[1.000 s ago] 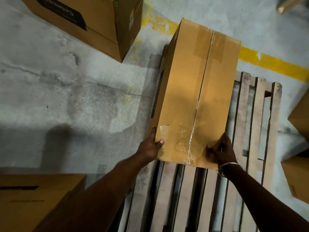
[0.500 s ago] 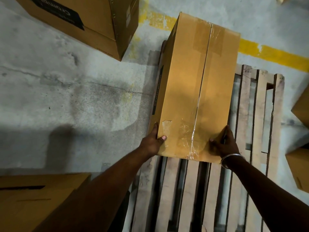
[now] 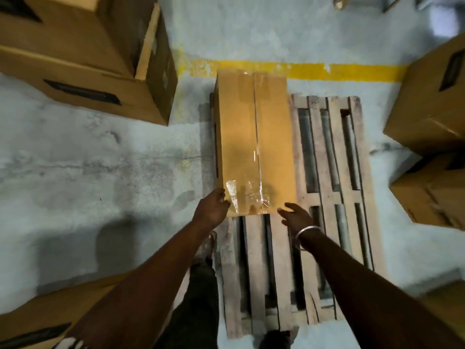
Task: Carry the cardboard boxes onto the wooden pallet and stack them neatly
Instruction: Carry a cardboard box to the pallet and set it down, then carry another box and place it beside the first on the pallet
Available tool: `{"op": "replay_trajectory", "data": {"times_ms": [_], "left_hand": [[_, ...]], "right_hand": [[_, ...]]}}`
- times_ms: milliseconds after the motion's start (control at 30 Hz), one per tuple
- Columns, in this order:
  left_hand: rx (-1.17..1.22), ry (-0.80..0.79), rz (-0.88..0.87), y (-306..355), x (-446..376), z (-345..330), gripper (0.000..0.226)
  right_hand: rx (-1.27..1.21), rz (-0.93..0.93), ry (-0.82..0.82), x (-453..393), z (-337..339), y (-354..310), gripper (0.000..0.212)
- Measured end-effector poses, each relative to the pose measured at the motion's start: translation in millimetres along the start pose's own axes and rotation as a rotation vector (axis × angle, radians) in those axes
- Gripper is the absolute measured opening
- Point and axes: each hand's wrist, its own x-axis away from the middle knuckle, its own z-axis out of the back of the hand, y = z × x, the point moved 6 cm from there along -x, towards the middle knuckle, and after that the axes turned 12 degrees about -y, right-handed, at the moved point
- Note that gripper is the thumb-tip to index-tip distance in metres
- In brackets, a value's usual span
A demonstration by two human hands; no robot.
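A long taped cardboard box (image 3: 254, 144) lies on the far left part of the wooden pallet (image 3: 329, 172), its far end near the yellow floor line. My left hand (image 3: 212, 206) touches the box's near left corner, fingers on the side. My right hand (image 3: 297, 216), with a metal bangle on the wrist, hovers with spread fingers just off the box's near right corner, apart from it.
Large cardboard boxes (image 3: 83, 59) stand on the concrete floor at the upper left. More boxes (image 3: 427, 102) stand at the right edge, and another box (image 3: 37, 321) is at the lower left. A yellow line (image 3: 327, 69) crosses the floor beyond the pallet. My legs and feet (image 3: 198, 298) are by the pallet's near left.
The view pulled back and up from the box. My right hand came off the box's near right corner and now hovers open. The box lies flat and square on the pallet.
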Motion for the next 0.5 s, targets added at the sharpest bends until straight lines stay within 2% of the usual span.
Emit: {"op": "replay_trajectory", "data": {"times_ms": [167,267,367,500], "left_hand": [[-0.144,-0.043,-0.067,52.9,101.7,2.2,0.049],[-0.279,-0.062,-0.133,84.8,146.7,-9.7,0.052],[-0.419,-0.127,-0.224,118.6,174.2,-36.3,0.052],[-0.586,-0.249,-0.299,158.2,194.9,-90.1,0.052]], "right_hand": [[-0.011,-0.017,-0.048,118.1,0.7,23.1,0.042],[-0.047,0.012,0.031,184.5,19.6,38.1,0.035],[-0.043,0.037,0.069,242.0,45.5,55.7,0.042],[-0.046,-0.027,0.162,300.1,84.5,94.5,0.044]]}}
